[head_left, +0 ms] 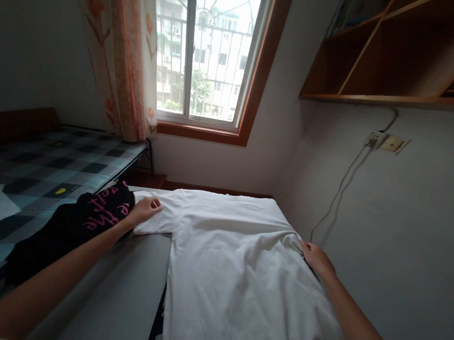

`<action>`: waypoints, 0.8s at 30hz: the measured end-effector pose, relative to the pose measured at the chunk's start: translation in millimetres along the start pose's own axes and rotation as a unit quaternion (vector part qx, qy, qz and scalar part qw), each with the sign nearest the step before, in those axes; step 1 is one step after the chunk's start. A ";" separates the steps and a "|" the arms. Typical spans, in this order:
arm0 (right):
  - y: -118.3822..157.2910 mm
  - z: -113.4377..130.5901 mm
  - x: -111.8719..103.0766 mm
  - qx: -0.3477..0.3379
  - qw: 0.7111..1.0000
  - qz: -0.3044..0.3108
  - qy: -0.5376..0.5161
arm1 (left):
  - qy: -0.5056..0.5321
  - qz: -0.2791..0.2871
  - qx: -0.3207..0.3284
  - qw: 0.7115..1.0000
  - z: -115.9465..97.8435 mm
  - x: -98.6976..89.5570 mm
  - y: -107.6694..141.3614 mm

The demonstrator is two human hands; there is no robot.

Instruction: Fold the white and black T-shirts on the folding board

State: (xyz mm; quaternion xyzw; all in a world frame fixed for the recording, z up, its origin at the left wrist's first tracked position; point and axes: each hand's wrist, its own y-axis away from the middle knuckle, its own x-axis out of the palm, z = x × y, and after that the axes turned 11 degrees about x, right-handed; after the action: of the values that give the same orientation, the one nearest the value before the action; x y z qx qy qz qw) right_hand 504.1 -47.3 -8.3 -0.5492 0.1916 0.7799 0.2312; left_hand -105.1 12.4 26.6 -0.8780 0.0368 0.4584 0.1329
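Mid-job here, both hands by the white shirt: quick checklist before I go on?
1. Left hand at the sleeve: ok.
2. Right hand at the white shirt's right edge: ok.
3. Firm grip in both hands: cannot tell, fingers partly hidden.
4. Sleeve spread out leftward: ok.
5. Shirt body smooth: not ok, wrinkled toward the right hand.
6. Black garment apart from the sleeve: cannot tell, they meet in view.

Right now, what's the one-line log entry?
left hand: on white fabric T-shirt, at sleeve; right hand: at shirt's right side; shirt: spread, wrinkled, on grey tabletop
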 end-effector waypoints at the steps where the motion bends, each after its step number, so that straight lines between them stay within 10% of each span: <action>1: 12.3 -4.2 -4.1 0.005 1.000 -0.003 0.006 | 0.060 0.039 -0.001 0.997 -7.8 9.1 12.2; 8: 88.9 -40.9 -32.4 -0.006 0.999 0.025 0.028 | 0.168 0.198 -0.047 0.965 -53.8 48.8 72.4; 19: 151.7 -62.0 -46.6 -0.101 0.991 -0.021 -0.082 | 0.289 0.036 -0.105 0.951 -92.0 54.2 96.8; 24: 156.5 -62.3 -60.6 -0.065 0.975 0.044 -0.208 | 0.264 0.110 -0.149 0.947 -102.7 50.6 122.0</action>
State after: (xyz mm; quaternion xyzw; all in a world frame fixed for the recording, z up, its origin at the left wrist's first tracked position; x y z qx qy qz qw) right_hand 480.2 -219.2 35.8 -0.3800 0.1120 0.8971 0.1955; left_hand -17.0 -129.5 16.9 -0.9679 0.0982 0.2219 -0.0649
